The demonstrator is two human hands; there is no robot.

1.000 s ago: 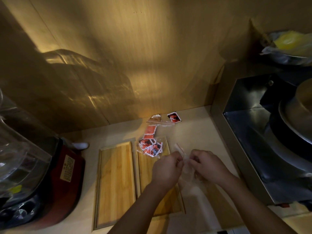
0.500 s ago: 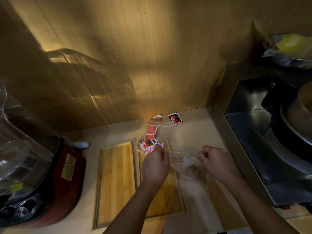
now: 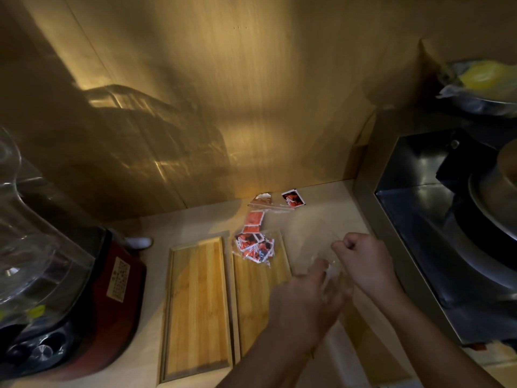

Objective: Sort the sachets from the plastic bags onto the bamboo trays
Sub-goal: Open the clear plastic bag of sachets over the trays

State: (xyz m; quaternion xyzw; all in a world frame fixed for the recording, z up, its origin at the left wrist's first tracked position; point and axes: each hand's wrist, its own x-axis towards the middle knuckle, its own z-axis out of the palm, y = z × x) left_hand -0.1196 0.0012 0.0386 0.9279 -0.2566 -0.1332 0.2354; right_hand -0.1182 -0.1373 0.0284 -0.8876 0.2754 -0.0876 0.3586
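Two bamboo trays lie side by side on the counter: the left tray [image 3: 195, 306] is bare, and the right tray [image 3: 253, 292] carries a clear bag of red and black sachets [image 3: 255, 245] at its far end. More red sachets [image 3: 254, 220] and one loose sachet [image 3: 293, 198] lie behind it by the wall. My right hand [image 3: 363, 260] pinches the rim of a clear plastic bag [image 3: 334, 271]. My left hand [image 3: 306, 301], blurred, reaches into that bag; what its fingers hold is hidden.
A red-based blender [image 3: 56, 289] with a clear jug stands at the left. A steel sink [image 3: 436, 233] with pans fills the right side. A metal bowl with something yellow [image 3: 484, 79] sits above it. A wooden wall rises behind the counter.
My left hand came back from the sachet bag on the right tray and now reaches into the clear bag. My right hand lifted the bag's rim slightly.
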